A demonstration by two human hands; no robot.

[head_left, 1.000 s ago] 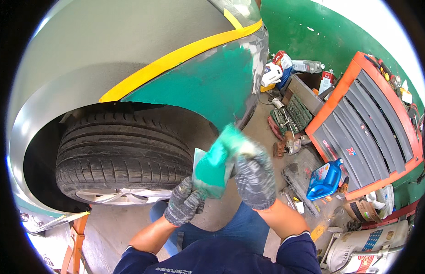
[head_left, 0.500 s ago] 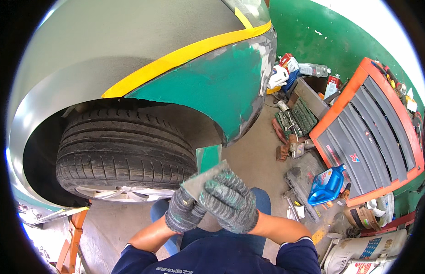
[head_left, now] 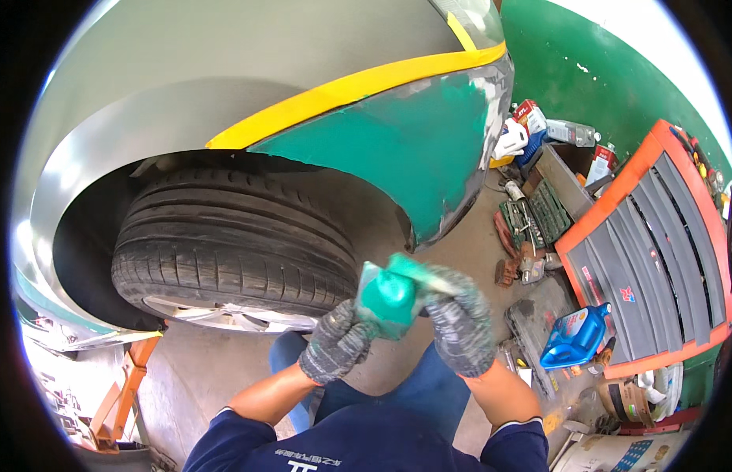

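My gloved left hand (head_left: 336,344) is closed on a small flat plate (head_left: 372,275) that carries a glossy mound of green body filler (head_left: 391,296). Gripped in my gloved right hand (head_left: 463,326) is a filler spreader (head_left: 435,279), blurred by motion, with green filler along its far edge. The spreader is tilted at the plate's right side, close to the mound. Beyond my hands, the car bumper's corner bears a broad coat of green filler (head_left: 382,145). Yellow masking tape (head_left: 342,88) borders that coat along its upper edge.
A tyre (head_left: 232,236) fills the wheel arch at left, above an orange stand (head_left: 130,385). To the right stand an orange and grey tool cabinet (head_left: 641,252) and a blue oil jug (head_left: 574,337). An open socket set (head_left: 531,216) lies on the floor.
My right hand has moved right and tilted the spreader up off the plate, uncovering the filler mound. My left hand still holds the plate. The car sits slightly further right in view.
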